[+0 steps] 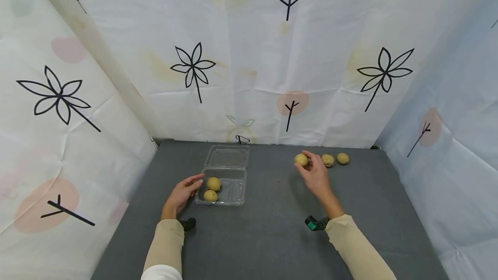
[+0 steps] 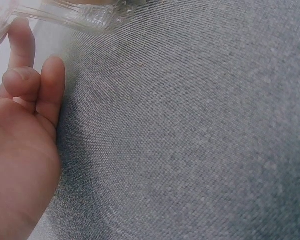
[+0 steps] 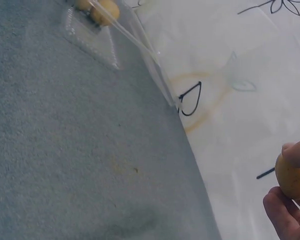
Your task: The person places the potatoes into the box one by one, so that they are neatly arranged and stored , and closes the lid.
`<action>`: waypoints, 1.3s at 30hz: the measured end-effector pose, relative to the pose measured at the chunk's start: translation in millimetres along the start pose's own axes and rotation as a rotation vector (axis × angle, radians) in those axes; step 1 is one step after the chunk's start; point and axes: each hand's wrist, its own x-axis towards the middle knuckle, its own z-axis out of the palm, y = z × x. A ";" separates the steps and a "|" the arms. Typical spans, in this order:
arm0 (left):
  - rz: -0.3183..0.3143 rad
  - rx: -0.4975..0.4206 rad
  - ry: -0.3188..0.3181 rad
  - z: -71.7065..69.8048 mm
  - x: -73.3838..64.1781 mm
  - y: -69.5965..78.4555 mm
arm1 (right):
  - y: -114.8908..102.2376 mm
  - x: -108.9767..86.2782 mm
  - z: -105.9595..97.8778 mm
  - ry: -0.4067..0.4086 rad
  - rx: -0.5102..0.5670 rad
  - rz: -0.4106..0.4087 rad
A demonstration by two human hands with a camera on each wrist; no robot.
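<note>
A clear plastic clamshell container (image 1: 233, 185) lies on the grey table with its lid (image 1: 227, 156) folded back toward the curtain. Two potatoes (image 1: 213, 183) sit one behind the other in the left part of its base. At that side, my left hand (image 1: 183, 195) holds the container's edge between thumb and fingers; in the left wrist view its fingertips meet the plastic rim (image 2: 85, 17). Well to the right, my right hand (image 1: 316, 177) pinches a potato (image 1: 301, 160) between thumb and fingers, above the table. The same potato (image 3: 291, 179) shows at the right wrist view's edge.
Two more potatoes lie on the table just right of my right hand, a nearer one (image 1: 328, 160) and a farther one (image 1: 343, 158). Printed white curtains (image 1: 249, 77) close off the table's back and sides. Bare grey table (image 1: 268, 193) lies between the hands.
</note>
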 end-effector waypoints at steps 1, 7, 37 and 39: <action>-0.002 -0.004 0.000 0.2 0.1 -0.1 | -0.8 -0.6 1.1 -0.006 0.005 0.002; 0.004 -0.018 0.000 -0.3 0.4 -0.2 | -5.3 -1.9 7.6 -0.018 0.022 -0.009; 0.011 -0.014 -0.014 -1.1 -1.1 3.6 | -27.9 -7.4 46.9 -0.143 0.090 -0.066; 0.010 -0.013 -0.018 -1.4 -0.2 2.6 | -28.6 -8.5 49.9 -0.156 0.087 -0.071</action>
